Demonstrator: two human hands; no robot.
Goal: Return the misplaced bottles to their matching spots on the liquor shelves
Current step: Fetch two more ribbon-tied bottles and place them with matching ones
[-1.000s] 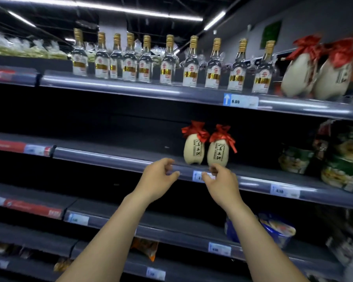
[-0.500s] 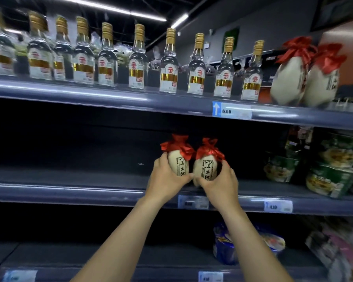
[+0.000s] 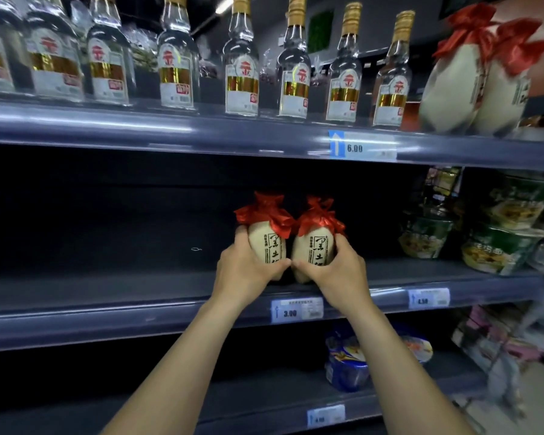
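3 dimly lit grey shelves [image 3: 107, 287]

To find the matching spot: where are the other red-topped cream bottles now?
In the head view, the red-topped cream bottles stand at the far right of the top shelf, beside the last clear gold-capped bottle.

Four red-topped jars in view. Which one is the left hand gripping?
The left jar of the middle-shelf pair: the left hand wraps it. Its neighbour is in the right hand; the top-shelf two sit untouched.
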